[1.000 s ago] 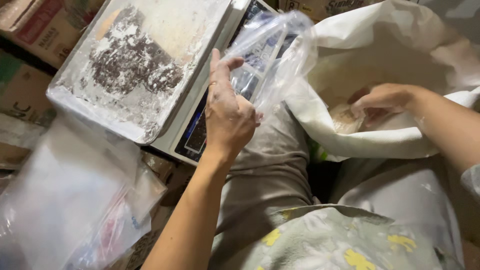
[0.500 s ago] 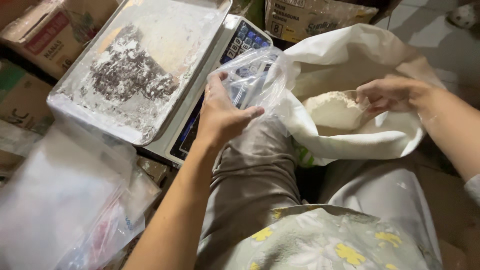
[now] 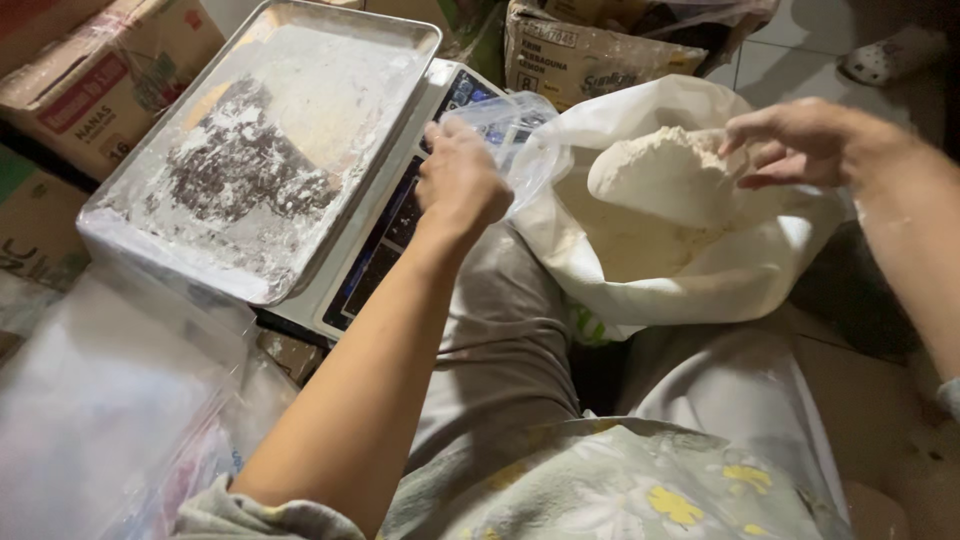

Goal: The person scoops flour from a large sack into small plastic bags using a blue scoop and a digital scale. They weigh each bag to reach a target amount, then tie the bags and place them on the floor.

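Cardboard boxes [image 3: 95, 75] ring a dusty scale tray [image 3: 270, 150]. Our left hand [image 3: 462, 185], fingers closed, grips a clear plastic bag [image 3: 510, 125] beside the white sack [image 3: 690, 270]. Our right hand [image 3: 810, 140] grips a heaped scoop of flour [image 3: 665, 175] above the sack.

Weighing scale [image 3: 395, 215] sitting left of the flour sack [image 3: 690, 270], metal tray [image 3: 265, 150] resting on top. Cardboard boxes [image 3: 100, 70] lying behind and left, plastic bags [image 3: 110, 400] piling up in front of the scale.
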